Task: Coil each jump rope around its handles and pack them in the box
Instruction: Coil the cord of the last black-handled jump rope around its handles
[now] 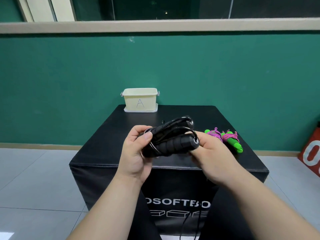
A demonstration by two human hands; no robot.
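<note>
Two black foam handles of a black jump rope (170, 144) lie side by side between my hands, above the near part of the black soft box. My left hand (136, 153) grips their left ends, thumb on top. My right hand (210, 153) holds the right end of the nearer handle. Black cord loops over the handles, and a length of it hangs down in front of the box (183, 222). A green-handled rope (225, 137) wound with pink cord lies on the right of the top. A cream storage box (140, 99) marked "A" stands open at the far edge.
The black padded cube (225, 163) that serves as table stands on a grey tiled floor (34, 179) against a green wall. A red board with white lettering (311, 155) leans at the right edge.
</note>
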